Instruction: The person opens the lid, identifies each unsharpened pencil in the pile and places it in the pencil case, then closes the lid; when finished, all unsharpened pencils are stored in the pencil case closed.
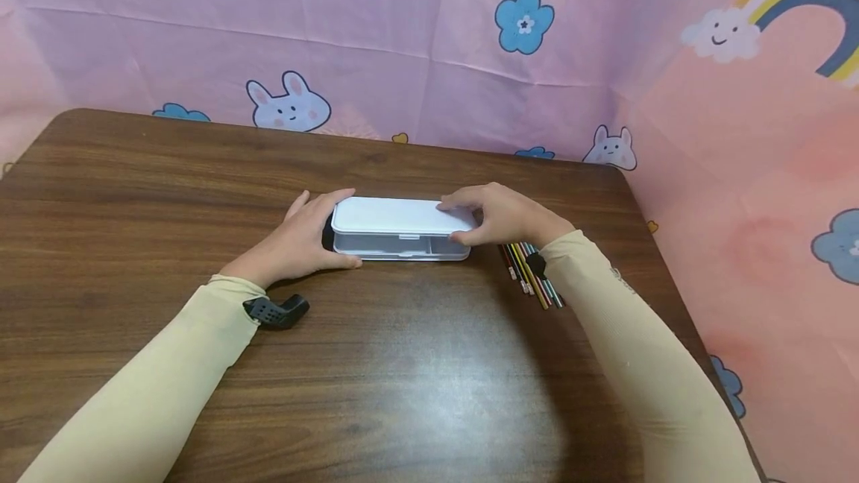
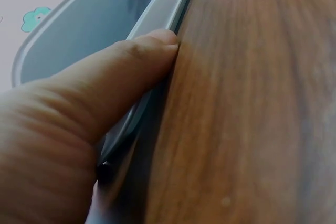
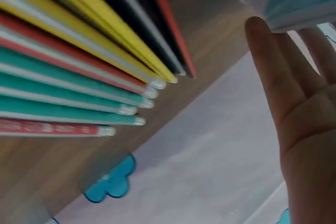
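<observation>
- Left hand grips left end of white pencil case.
- Right hand pinches partly raised lid near right end.
- Case sits on wood-grain table, pencils to its right.
- Best: steady case, move lid evenly.

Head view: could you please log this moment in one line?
white rectangular plastic case: lid ajar; left hand: grips case; right hand: grips lid; multicoloured pencils: at right

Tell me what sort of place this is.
Probably an indoor desk corner, perhaps in a home: a wood-grain table, a creased cartoon-print cloth behind it, and a white case with pencils nearby.
</observation>
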A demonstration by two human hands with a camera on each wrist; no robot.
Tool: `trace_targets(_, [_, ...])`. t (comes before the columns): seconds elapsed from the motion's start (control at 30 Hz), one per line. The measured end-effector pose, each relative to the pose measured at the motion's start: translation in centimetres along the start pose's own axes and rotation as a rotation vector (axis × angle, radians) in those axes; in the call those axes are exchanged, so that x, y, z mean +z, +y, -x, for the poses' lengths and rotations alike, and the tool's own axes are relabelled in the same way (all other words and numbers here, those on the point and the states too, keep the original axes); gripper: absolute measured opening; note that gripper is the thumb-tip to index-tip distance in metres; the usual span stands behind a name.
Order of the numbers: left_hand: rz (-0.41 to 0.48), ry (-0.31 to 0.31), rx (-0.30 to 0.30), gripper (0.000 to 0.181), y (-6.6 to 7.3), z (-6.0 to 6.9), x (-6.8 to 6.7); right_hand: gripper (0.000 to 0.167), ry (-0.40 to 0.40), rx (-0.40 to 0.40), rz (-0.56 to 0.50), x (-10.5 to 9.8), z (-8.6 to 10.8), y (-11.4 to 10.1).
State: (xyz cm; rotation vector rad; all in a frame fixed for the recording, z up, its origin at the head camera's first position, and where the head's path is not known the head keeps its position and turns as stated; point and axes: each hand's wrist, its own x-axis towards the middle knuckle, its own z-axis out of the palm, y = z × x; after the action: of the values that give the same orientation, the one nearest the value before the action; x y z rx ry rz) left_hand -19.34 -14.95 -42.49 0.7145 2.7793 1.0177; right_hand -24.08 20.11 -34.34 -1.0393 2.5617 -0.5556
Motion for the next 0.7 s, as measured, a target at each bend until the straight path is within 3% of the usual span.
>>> trace_targets(0.2, [-0.01,-0.002,-0.001,0.118,-0.1,0.0,0.2,0.05,0.051,0.022,-0.114,0.1,0.6,0.7])
trace_targets(0.5, [0.005,-0.019,0.007,0.119,-0.3,0.0,0.0,0.042,0.054,-0.019,-0.142,-0.3,0.6,0.8])
trace_targets(0.7, [0.046,-0.003,-0.055,0.131,-0.1,0.2,0.0,0.032,0.1,-0.021,-0.14,-0.9,0.1,1.0])
